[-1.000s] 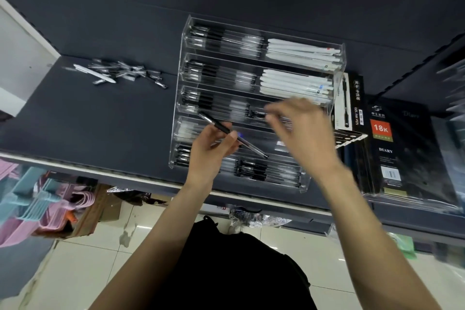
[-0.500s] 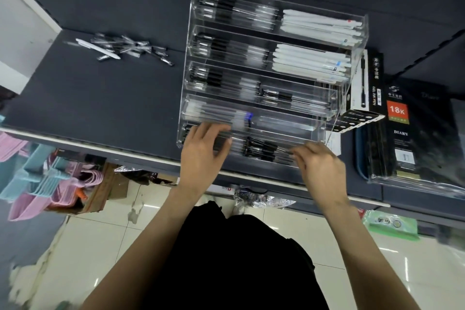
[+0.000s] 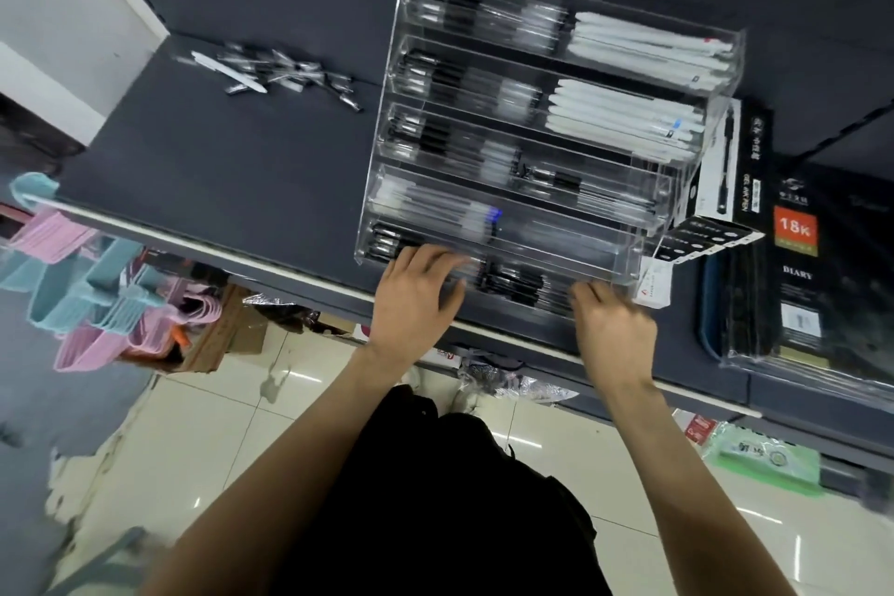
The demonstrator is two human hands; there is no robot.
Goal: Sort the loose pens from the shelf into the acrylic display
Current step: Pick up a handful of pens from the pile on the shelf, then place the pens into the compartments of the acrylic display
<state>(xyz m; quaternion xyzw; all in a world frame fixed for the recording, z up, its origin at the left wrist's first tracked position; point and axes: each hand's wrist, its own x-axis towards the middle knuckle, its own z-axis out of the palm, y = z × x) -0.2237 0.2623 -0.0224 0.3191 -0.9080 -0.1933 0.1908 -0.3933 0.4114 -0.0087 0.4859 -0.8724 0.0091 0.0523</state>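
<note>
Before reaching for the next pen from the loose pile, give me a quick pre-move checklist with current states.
1. Left hand free of pens: ok, fingers spread on the lowest tier.
2. Right hand free: cannot tell, fingers curled and blurred.
3. Clear acrylic tiered display standing square on the dark grey shelf: ok.
4. Loose pile of black and white pens remaining: ok, far left of the display.
5. Path to the pile unobstructed: ok.

I count one acrylic display (image 3: pixel 643 189) with five stepped tiers, two of them holding white pens (image 3: pixel 643 41). One heap of loose pens (image 3: pixel 275 73) lies on the shelf (image 3: pixel 217 169), too blurred to count. Two hands show: left hand (image 3: pixel 413 300), right hand (image 3: pixel 614 334). One diary pack (image 3: pixel 822 266).
</note>
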